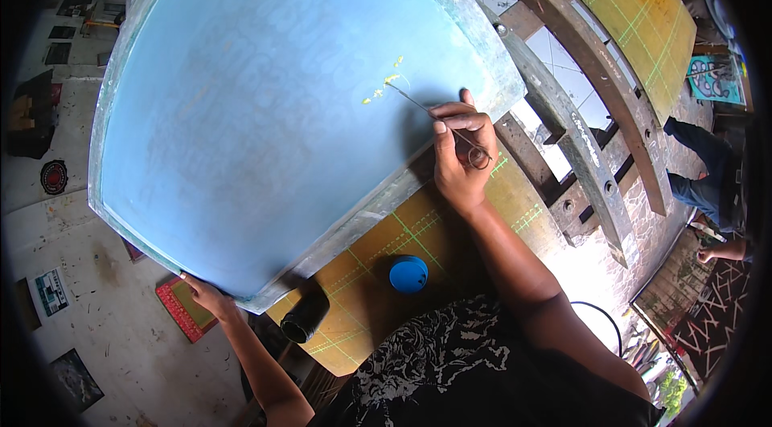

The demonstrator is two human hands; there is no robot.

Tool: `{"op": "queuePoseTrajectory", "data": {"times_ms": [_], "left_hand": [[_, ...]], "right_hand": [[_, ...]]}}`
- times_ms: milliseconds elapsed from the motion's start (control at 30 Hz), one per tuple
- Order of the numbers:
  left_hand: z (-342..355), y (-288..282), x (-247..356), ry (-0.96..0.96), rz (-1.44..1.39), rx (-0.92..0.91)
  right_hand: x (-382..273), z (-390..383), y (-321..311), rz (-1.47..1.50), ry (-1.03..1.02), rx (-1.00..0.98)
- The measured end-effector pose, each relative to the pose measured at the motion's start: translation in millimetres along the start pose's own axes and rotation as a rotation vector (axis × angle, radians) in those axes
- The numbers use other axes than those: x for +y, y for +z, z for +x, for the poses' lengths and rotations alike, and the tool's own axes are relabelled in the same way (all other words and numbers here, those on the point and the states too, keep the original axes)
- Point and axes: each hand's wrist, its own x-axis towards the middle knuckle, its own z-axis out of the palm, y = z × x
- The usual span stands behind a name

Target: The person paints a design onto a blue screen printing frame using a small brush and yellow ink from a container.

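A blue mesh screen in a worn grey frame is tilted up before me. At the frame's lower left corner, my left hand grips the edge. My right hand pinches a thin metal rod with a ring at its near end. The rod's tip meets a group of small yellow spots on the right part of the mesh. Faint darker patterns show across the middle of the screen. Part of my right hand shades the mesh beside it.
Below the frame lies a yellow board with green grid lines, bearing a round blue lid and a black jar. Curved beams and another gridded board stand to the right. Another person is at the far right.
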Motion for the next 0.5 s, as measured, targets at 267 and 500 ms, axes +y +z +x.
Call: {"op": "queuePoseTrajectory", "data": {"times_ms": [267, 500], "left_hand": [[8, -4, -7, 0.019, 0.038, 0.004], [12, -6, -12, 0.03, 0.034, 0.006]], "right_hand": [[-1, 0, 0, 0.017, 0.013, 0.026], [3, -1, -6, 0.091, 0.029, 0.068]]}}
